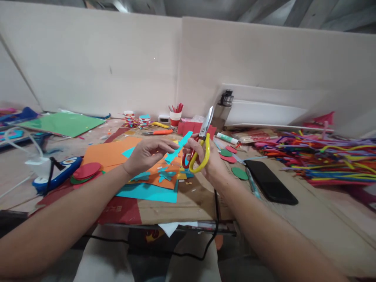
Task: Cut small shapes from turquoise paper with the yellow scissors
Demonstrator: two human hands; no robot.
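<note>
A narrow strip of bright blue paper (179, 147) is held up between my two hands above the table. My left hand (151, 152) pinches it from the left, fingers bent together. In my right hand (207, 156) is a pair of scissors (206, 124) with yellow and red handles, blades pointing up and away. The right fingertips also reach the strip's edge; I cannot tell whether they grip it. Below lie blue paper cut-outs (167, 175) on orange paper (107, 152), above a blue sheet (152, 192).
A black phone (270, 182) and a heap of colourful pipe cleaners (323, 154) lie to the right. At the back stand a cup of red sticks (175, 117) and a bottle (222, 109). Red discs (87, 170) and a blue cartoon-faced case (57, 176) are left.
</note>
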